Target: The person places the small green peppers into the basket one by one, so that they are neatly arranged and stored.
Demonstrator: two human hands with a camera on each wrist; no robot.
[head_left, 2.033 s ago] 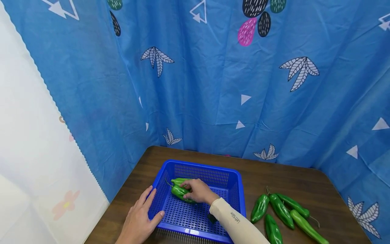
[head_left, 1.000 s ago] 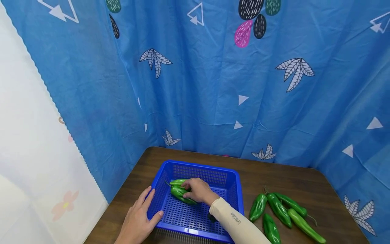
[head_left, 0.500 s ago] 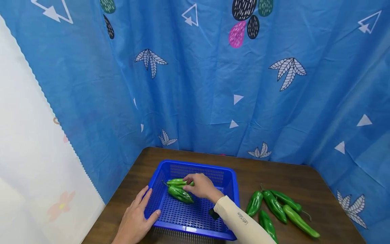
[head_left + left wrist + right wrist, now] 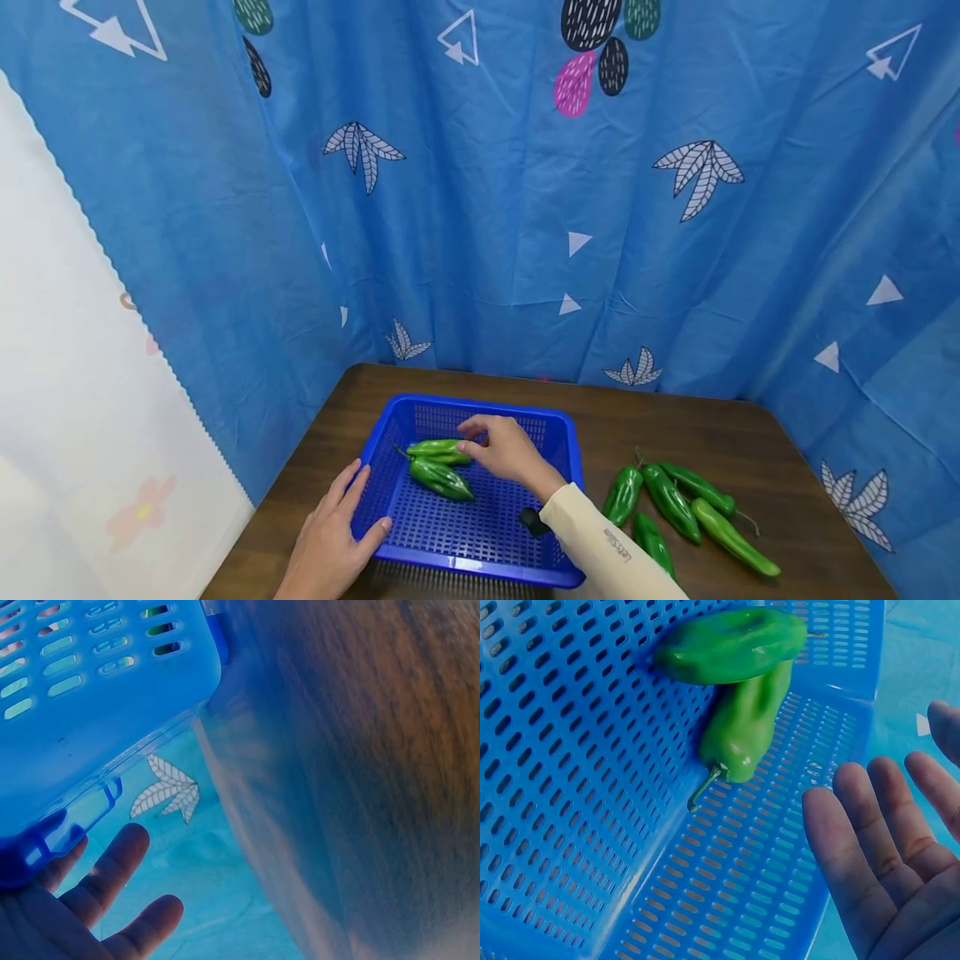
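Two green peppers lie side by side in the blue plastic basket [image 4: 465, 563]: a darker one [image 4: 441, 480] in front and a lighter one [image 4: 431, 448] behind. Over the basket hovers my right hand [image 4: 513, 452], its thumb and fingers spread apart. The right wrist view shows that hand [image 4: 900, 862] with nothing in it, away from the lighter pepper [image 4: 742, 731] and the darker pepper [image 4: 735, 645] that partly overlaps it. My left hand [image 4: 330, 533] rests at the basket's left rim with extended fingers. In the left wrist view, its fingers [image 4: 112, 874] reach along the rim.
Several more green peppers [image 4: 671, 502] lie on the brown wooden table [image 4: 720, 425] to the right of the basket. A blue patterned curtain [image 4: 480, 250] hangs behind the table, and a white cloth [image 4: 97, 375] hangs at the left.
My right hand has let go of the darker pepper and lifted up and to the right, leaving it in the basket. My left hand stays at the rim. The head view has shifted slightly.
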